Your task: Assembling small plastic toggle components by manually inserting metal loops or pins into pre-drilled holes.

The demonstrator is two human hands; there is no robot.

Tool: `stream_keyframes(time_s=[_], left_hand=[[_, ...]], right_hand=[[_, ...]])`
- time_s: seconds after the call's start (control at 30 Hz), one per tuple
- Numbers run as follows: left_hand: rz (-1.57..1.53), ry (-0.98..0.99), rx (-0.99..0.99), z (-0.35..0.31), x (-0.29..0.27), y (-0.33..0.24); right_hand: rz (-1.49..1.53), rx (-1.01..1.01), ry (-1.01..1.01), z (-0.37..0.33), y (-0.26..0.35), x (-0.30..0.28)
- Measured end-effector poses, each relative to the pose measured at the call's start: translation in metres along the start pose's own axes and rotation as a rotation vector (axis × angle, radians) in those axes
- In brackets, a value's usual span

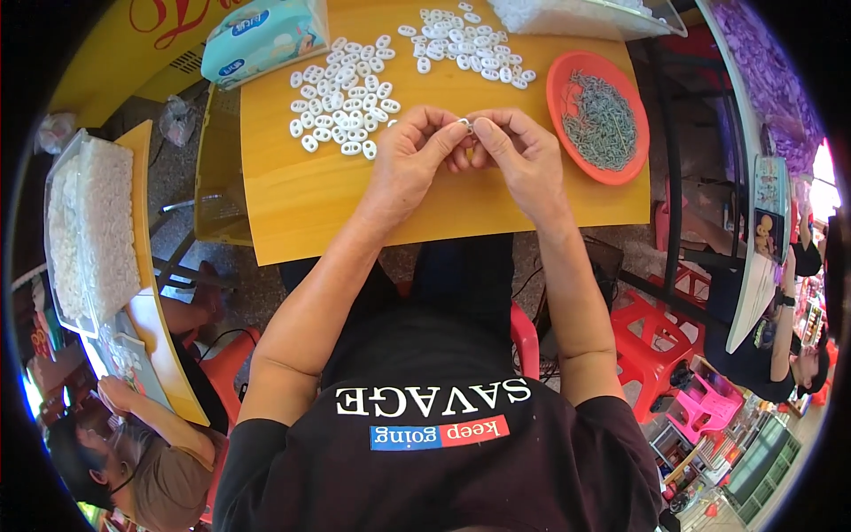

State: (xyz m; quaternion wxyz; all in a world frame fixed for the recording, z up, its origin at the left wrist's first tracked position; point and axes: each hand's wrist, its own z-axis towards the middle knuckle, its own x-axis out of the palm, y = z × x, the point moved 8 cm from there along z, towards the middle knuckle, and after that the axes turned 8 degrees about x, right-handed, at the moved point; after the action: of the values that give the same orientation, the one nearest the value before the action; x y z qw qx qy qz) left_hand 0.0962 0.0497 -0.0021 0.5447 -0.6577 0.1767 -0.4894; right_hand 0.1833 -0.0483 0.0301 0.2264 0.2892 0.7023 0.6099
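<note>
Above the table's near part, my left hand (409, 155) and my right hand (525, 160) meet with thumbs and forefingers pinched together. Between their fingertips is a small silvery piece (464, 125), ring-like at its visible edge; the fingers cover most of it. White oval plastic pieces, each with two holes, lie in a loose pile (341, 102) just left of my left hand. A second group of the same ovals (465, 44) is spread beyond my hands. To the right of my right hand, a red oval bowl (557, 111) holds many small grey metal hooks or pins (601, 122).
A tissue pack (266, 40) sits at the table's (328, 213) far left corner, and a clear bin (576, 19) of white pieces at the far edge. Another bin (97, 230) stands on a left-hand table, where a person (160, 443) works. Red stools (651, 341) are on the right.
</note>
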Motion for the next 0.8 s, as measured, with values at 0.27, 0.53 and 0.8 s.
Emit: stream_keyframes(time_s=[0.27,0.53,0.8], left_hand=[[0.012,0.04,-0.036,0.0,0.003,0.001],[0.025,0.047,-0.054,-0.004,0.004,0.001],[0.032,0.06,-0.082,-0.005,0.003,0.003]], right_hand=[[-0.744,-0.493,-0.009,-0.003,0.049,-0.002],[-0.882,-0.605,0.154,-0.008,0.052,0.012],[-0.782,-0.606,0.208,-0.008,0.047,0.013]])
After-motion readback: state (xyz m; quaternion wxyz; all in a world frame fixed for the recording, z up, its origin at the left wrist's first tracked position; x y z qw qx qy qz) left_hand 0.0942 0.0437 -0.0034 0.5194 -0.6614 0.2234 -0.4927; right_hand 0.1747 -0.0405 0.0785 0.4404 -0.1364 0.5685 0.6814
